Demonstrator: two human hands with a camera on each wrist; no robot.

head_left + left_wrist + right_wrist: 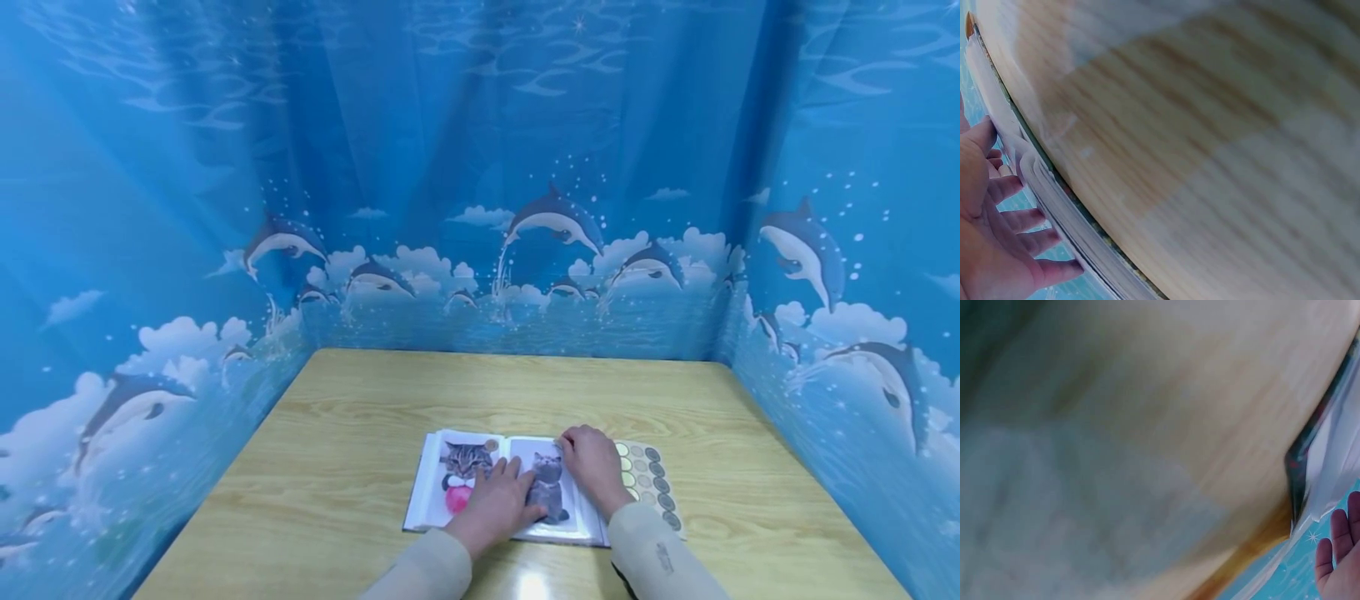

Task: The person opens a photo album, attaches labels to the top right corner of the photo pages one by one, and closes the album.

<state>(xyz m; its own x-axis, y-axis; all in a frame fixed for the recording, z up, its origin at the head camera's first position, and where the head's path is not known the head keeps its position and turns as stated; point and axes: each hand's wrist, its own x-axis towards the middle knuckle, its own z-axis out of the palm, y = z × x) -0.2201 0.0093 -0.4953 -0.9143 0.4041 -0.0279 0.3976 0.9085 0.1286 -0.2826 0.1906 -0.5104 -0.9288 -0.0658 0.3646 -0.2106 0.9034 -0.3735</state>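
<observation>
We see a photo album [427,487] lying open on the wood-grain table [352,442], with both hands upon it. The left hand [499,502] rests across the fold with its fingers spread and fairly straight, partly covering the photo of a tabby cat [461,461] and reaching onto the page with the grey cat [550,493]. The right hand [592,467] is at the top of that right page, fingers bent, tips beside the grey cat's head; something small and yellowish shows there, but we cannot tell whether the fingers pinch it or press it. A round, gold-coloured sticker [491,445] sits at the upper right of the left page. A sheet of round stickers [650,475], in pale yellow, beige and grey columns, lies just right of the album, partly behind the right forearm.

Small dark marks on the right sleeve [660,550] look like printing, too small for us to read.

From the left wrist we see the stacked page edges and thin, dark patterned cover; the right wrist view catches a cover corner with reddish flecks.
</observation>
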